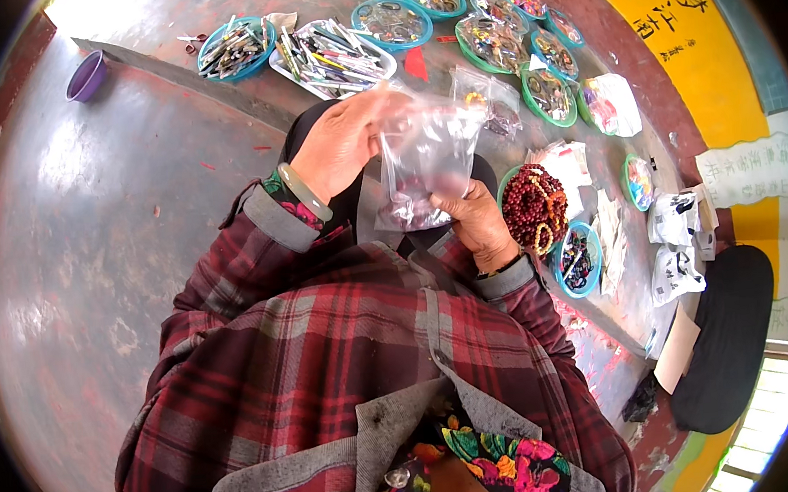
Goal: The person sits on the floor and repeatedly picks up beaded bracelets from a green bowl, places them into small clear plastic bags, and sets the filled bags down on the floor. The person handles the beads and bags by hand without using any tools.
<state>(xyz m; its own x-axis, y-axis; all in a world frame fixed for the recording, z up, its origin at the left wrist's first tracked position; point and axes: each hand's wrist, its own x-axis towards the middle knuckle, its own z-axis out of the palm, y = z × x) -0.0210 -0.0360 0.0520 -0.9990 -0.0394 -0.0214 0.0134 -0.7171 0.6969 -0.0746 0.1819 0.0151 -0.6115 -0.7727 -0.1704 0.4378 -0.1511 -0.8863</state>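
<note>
At centre, above plaid-sleeved forearms: clear plastic bag (429,155), raised, purplish contents at bottom. Left hand (341,141), fingers closed on upper left edge of bag; pale green bangle (303,191) at wrist. Right hand (475,219), fingers clamped on lower right corner. Just right of right hand: bowl of dark red beads (532,205). Farther off on floor: white tray of pens (333,58), blue-rimmed bowls of trinkets (392,22). Far left: purple bowl (85,76).
</note>
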